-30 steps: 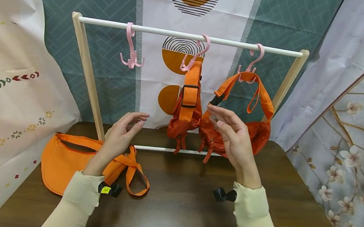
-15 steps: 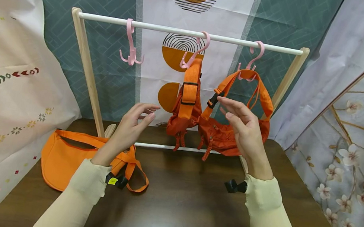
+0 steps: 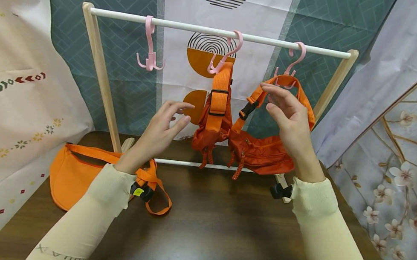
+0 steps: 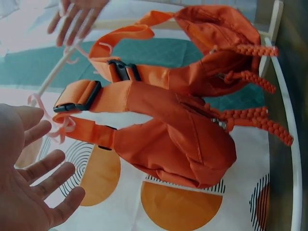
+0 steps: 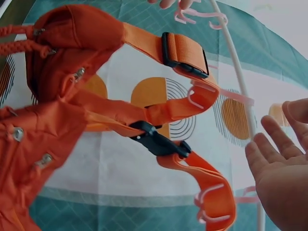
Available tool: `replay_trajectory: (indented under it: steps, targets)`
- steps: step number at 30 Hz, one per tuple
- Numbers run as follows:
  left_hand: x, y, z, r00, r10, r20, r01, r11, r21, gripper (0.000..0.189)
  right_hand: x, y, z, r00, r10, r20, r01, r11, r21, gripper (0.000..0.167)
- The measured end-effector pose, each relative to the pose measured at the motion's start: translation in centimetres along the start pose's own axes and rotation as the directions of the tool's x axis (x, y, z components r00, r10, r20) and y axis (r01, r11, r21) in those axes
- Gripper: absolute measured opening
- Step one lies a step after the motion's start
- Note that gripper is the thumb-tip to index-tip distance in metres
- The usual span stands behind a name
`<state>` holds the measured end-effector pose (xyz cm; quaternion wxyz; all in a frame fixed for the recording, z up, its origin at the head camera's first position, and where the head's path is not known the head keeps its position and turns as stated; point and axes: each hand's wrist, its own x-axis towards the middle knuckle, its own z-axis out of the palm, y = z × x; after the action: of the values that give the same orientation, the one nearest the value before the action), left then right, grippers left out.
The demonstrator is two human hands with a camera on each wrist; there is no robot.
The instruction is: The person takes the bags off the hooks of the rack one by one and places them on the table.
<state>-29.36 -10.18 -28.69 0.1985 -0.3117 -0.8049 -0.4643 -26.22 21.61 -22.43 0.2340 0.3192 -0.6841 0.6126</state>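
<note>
Middle bag (image 3: 210,136) and right bag (image 3: 261,152): red-orange, with orange straps (image 3: 221,80), black buckles (image 3: 248,110) and braided pulls (image 4: 260,50). Both hang by pink hooks (image 3: 150,57) from the rail (image 3: 189,27), at its centre and near its right end. Left hand (image 3: 162,127) and right hand (image 3: 291,118): empty, fingers relaxed.

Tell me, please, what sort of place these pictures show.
Probably an arranged tabletop workspace, perhaps a small set for recording. A rack with pink hooks and two hanging bags stands on a brown table, with patterned cloth hung behind.
</note>
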Motion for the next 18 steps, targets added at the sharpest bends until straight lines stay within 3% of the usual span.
replay_trajectory:
  steps: [9, 12, 15, 18]
  targets:
    - [1.8, 0.9, -0.9, 0.999, 0.023, 0.03, -0.025, 0.997, 0.066, 0.036, 2.3, -1.8, 0.0, 0.998, -0.001, 0.068, 0.01, 0.993, -0.118, 0.034]
    - [2.3, 1.2, -0.9, 0.999, 0.031, 0.025, -0.033, 0.997, 0.071, 0.036, 3.2, -1.8, -0.1, 0.995, -0.036, 0.097, 0.05, 0.989, -0.137, 0.033]
    - [2.8, 1.4, -0.8, 1.0, 0.02, 0.019, -0.022, 0.997, 0.077, 0.038, 4.3, -1.9, -0.1, 0.992, -0.053, 0.113, 0.077, 0.973, -0.216, 0.032]
    - [3.2, 1.6, -0.3, 1.0, 0.008, 0.004, -0.008, 0.995, 0.098, 0.041, 5.4, -2.1, -0.1, 0.992, -0.05, 0.12, 0.087, 0.939, -0.334, 0.034]
